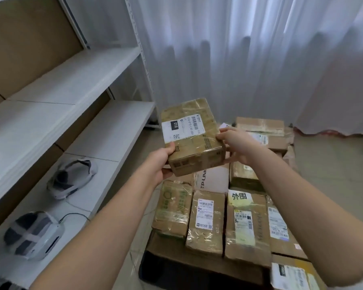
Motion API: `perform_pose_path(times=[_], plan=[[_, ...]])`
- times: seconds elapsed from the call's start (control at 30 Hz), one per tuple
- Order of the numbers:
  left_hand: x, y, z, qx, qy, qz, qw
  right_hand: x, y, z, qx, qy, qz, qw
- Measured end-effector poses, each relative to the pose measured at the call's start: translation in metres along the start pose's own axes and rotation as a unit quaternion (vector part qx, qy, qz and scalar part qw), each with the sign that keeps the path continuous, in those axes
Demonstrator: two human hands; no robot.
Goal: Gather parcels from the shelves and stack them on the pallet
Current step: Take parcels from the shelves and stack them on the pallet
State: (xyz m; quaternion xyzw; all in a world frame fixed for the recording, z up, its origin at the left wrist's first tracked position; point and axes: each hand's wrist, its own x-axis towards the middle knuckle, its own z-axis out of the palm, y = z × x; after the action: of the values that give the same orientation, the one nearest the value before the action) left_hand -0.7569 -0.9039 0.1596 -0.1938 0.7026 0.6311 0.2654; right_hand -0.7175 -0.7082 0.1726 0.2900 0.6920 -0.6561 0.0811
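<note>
White curtains hung across the back of the room, with pale floor tiles below them. Head view: grey metal shelves ran along the left side, backed with brown cardboard; the lower shelf carried two grey-and-white headsets, one farther back and one nearer with a thin black cable trailing from it. Both bare forearms reached forward from the bottom of the frame. A taped brown parcel with a white shipping label marked "010" was held in the air, tilted, above the stack. Left hand gripped the parcel's near left corner, thumb on the top face, fingers clamped underneath. Right hand held the right edge, fingers curled against the top edge and side. Below and beyond lay the stacked parcels, packed side by side in rows: a green-printed box at the left, a labelled box next to it, a box with a sticker reading "外围", and a white TP-LINK box partly hidden under the held parcel. More parcels sat farther back near the curtain. The stack rested on a dark pallet, its edge showing at lower centre.
</note>
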Motion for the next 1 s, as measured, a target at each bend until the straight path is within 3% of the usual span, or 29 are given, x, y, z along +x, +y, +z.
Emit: perform_pose_path(times=[0.27,0.47,0.77,1.0], plan=[[0.11,-0.013,-0.004,0.055,-0.103,-0.036,0.992,0.076,0.044,0.031,0.032,0.142,0.043,0.988],[0.199,-0.063,0.031,0.106,-0.09,-0.018,0.99,0.141,0.105,0.022,-0.021,0.193,0.047,0.98],[0.309,-0.145,0.097,0.295,-0.04,0.05,0.953,0.224,0.217,-0.001,-0.099,0.116,0.094,0.984],[0.352,-0.19,0.125,0.404,-0.027,0.037,0.913,0.25,0.277,-0.017,-0.192,0.065,0.093,0.975]])
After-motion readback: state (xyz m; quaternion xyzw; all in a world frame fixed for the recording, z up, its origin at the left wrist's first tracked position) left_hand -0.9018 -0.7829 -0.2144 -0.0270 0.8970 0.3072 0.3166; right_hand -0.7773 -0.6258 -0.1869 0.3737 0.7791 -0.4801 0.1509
